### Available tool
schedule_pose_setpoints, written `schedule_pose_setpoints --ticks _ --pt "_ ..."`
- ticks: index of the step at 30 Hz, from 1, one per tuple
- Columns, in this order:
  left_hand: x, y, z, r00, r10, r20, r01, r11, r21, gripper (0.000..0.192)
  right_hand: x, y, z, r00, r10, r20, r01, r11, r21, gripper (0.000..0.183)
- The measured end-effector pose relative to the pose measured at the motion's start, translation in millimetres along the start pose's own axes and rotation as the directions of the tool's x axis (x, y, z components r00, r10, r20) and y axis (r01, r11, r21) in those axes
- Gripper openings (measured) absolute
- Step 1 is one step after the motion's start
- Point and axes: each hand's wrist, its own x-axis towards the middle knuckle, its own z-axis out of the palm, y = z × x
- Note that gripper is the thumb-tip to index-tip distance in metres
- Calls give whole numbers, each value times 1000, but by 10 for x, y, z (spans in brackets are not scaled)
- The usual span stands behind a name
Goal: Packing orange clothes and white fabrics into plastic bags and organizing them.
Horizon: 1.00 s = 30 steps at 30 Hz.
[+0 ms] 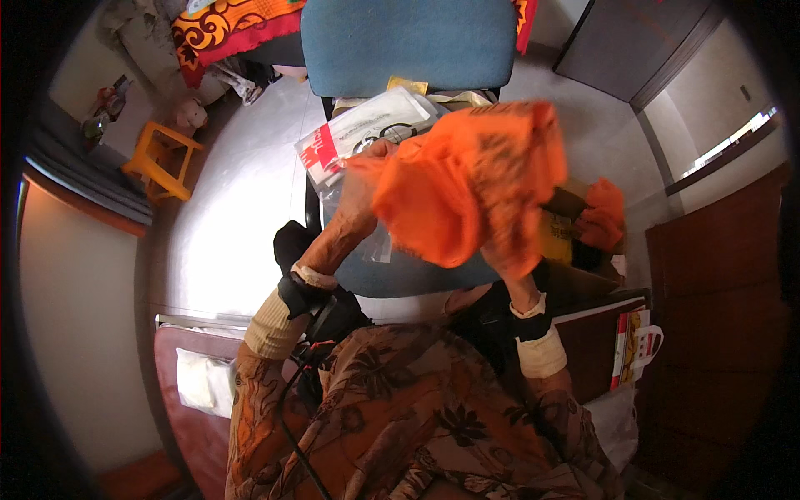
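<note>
An orange cloth bag (462,181) with dark print, blurred by motion, hangs in the air above a blue chair's seat (400,275). My left hand (369,169) is shut on the bag's left edge; its fingers are partly hidden by the fabric. Beneath the lower right part of the bag is my right hand (500,256), mostly covered by the cloth, so its fingers cannot be seen. Behind my left hand, flat plastic packets (375,125) with red and black print lie on the chair, close to its backrest (409,44).
Right of the chair, an open cardboard box (587,278) holds a yellow item and another orange cloth (603,212). A yellow plastic stool (164,162) stands at the left. White folded cloth (206,381) rests on a maroon padded seat (187,437). A black cable (287,431) runs over my lap.
</note>
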Motion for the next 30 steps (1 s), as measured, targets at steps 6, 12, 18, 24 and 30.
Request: schedule_pose_setpoints --ticks 6,12,18,24,30 --pt "17 458 51 971 -239 7 227 909 -349 28 244 -138 13 888 196 415 -349 877 332 41" --pt "-15 566 32 994 -88 61 53 899 436 21 279 -108 239 811 -8 585 -71 991 112 39" --pt "-186 517 76 920 277 279 -392 693 605 17 302 -137 411 754 206 624 21 942 -336 29" --pt "-338 381 101 810 418 410 -574 425 700 34 261 5 589 730 359 582 -270 933 -237 22" --pt "-348 168 -95 849 455 268 -397 215 892 27 162 62 576 251 804 539 -874 -51 483 29"
